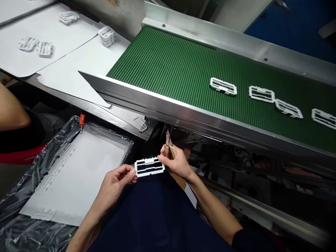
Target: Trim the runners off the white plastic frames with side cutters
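Between my two hands is a white slotted plastic frame (pixel 149 160), held level in front of my dark blue clothing. My left hand (pixel 118 180) pinches its left end between thumb and fingers. At the frame's upper right corner, the thumb of my right hand (pixel 177 162) touches it. That same hand wraps round a pair of nippers (pixel 169 147) with tan handles, their metal jaws pointing up and away from the frame. The fingers under the handles are partly hidden.
A green conveyor belt (pixel 168 66) with a metal side rail (pixel 183 113) carries several white frames (pixel 223 86). Stacked frames (pixel 106 36) stand on the paper-covered table (pixel 70 66). Lower left, a plastic-lined box holds a white sheet (pixel 86 168); an orange-handled tool (pixel 82 120) is at its edge. Another person's arm (pixel 12 108) shows left.
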Motion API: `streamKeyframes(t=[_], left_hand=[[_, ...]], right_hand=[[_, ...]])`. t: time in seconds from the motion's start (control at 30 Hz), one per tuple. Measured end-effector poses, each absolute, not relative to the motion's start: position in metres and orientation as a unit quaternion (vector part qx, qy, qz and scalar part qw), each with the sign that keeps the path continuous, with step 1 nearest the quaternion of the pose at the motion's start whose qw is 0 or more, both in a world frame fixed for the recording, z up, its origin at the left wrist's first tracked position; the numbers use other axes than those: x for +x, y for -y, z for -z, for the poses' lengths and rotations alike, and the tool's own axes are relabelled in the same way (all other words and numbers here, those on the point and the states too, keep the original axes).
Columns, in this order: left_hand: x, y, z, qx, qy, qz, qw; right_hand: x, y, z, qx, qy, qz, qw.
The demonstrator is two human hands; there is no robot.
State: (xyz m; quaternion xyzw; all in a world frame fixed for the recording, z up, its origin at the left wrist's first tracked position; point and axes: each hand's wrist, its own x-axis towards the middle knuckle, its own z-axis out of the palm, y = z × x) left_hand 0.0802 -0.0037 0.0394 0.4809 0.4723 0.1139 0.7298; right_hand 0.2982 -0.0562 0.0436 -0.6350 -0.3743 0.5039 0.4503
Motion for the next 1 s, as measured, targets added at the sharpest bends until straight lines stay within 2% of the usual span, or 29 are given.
streamKeyframes(t=[0.33,0.57,0.73,0.9,1.0], left_hand=[[0.072,-0.008,-0.039,0.577,-0.395,-0.049,0.713],[0.075,-0.003,-0.037,0.531,-0.405,-0.109,0.736],[0.081,0.006,-0.041,0.488,-0.410,-0.104,0.763],[0.083,0.009,-0.046,0.558,-0.447,-0.177,0.677],[0.082,0.005,-0.052,0.615,-0.412,-0.205,0.640]], right_hand=[[0.299,0.069,-0.037,-0.625,0.375,-0.531,0.432],[0.301,0.078,-0.030,-0.632,0.351,-0.537,0.435],[0.297,0.082,-0.025,-0.640,0.329,-0.531,0.447],[0.292,0.086,-0.019,-0.620,0.324,-0.553,0.452],[0.284,0.090,-0.015,-0.603,0.333,-0.576,0.441]])
